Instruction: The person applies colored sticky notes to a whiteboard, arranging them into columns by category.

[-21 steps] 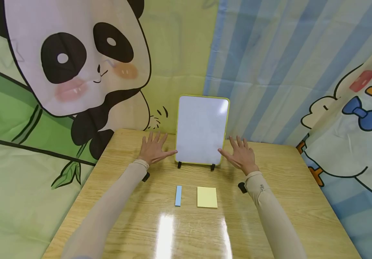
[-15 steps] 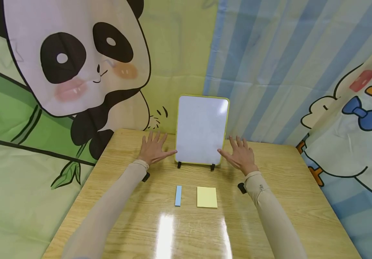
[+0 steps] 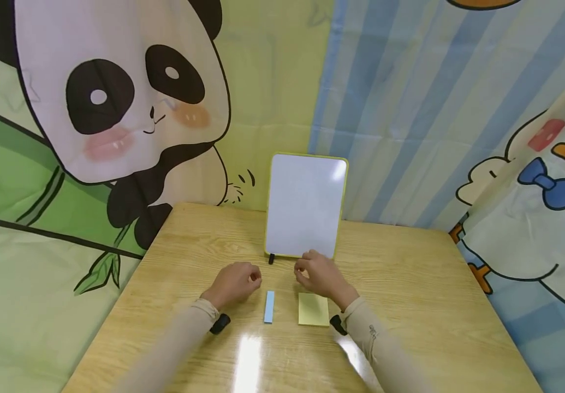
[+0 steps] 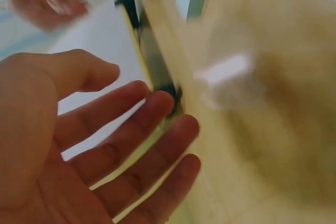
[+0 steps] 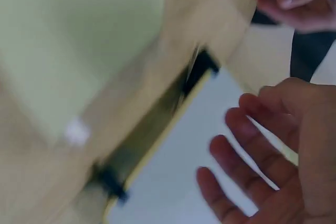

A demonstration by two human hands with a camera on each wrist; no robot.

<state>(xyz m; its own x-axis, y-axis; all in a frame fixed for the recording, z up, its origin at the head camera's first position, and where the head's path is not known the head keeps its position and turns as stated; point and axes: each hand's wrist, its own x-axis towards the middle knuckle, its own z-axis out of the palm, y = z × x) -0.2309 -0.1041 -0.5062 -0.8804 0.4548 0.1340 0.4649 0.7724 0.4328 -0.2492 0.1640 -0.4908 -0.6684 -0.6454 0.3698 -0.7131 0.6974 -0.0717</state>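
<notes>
My left hand (image 3: pixel 235 284) hovers over the table to the left of a narrow light-blue sticky-note strip (image 3: pixel 269 307), its fingers loosely bent and holding nothing. In the left wrist view, the fingers (image 4: pixel 131 153) are spread and relaxed. My right hand (image 3: pixel 323 277) is above the far edge of a square yellow sticky-note pad (image 3: pixel 313 309), overlapping the lower edge of a small whiteboard (image 3: pixel 307 204) in the head view. Relaxed fingers (image 5: pixel 262 150) with nothing between them show in the right wrist view. The whiteboard stands upright with a thin yellow frame.
Black feet (image 3: pixel 271 258) support the whiteboard near the back of the wooden table (image 3: pixel 410 284). Behind it hangs a curtain (image 3: pixel 385 109) with cartoon animals. A black wrist camera (image 3: pixel 220 324) sits under the left sleeve cuff.
Both hands have drawn back from the whiteboard's sides, inward and toward the sticky notes, their spread fingers now loosely bent. The head view has tilted slightly up.
</notes>
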